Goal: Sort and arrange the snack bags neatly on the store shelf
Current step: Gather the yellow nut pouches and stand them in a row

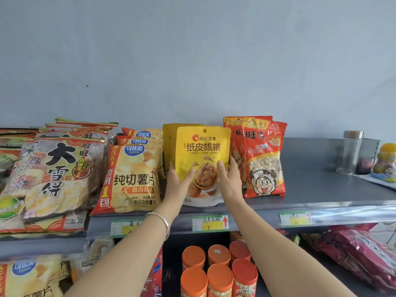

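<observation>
On the top shelf [321, 189], at centre: two yellow walnut pouches counted. Front walnut pouch [203, 151] upright at the shelf's front edge; rear walnut pouch [169, 142] just behind, peeking out at ten o'clock.

Held low down from both sides: left hand [177, 183] at seven o'clock of the front pouch, thumb across its face, fingers behind the edge. Right hand [230, 181] at four o'clock, thumb on the face, fingers along the side. Both grips narrow, pinching the pouch. One silver bracelet [162, 221] on the left wrist.

At nine o'clock, just beside: three potato chip bags [132, 179] in file, front to back. Farther toward nine: rice cracker bags [53, 174], leaning in a stack, at least four, exact count unclear. At three o'clock: red bun bags [264, 163], two plain, a third edge behind, clear windows showing small pale balls inside. Far toward two o'clock: one clear jar [351, 153] with a metal cap.

Along the shelf rail: three price tags [210, 222]. At six o'clock, one shelf lower: six orange-lidded canisters [219, 279], two rows of three. At four o'clock, same lower shelf: pink bags [360, 249], count unclear.
</observation>
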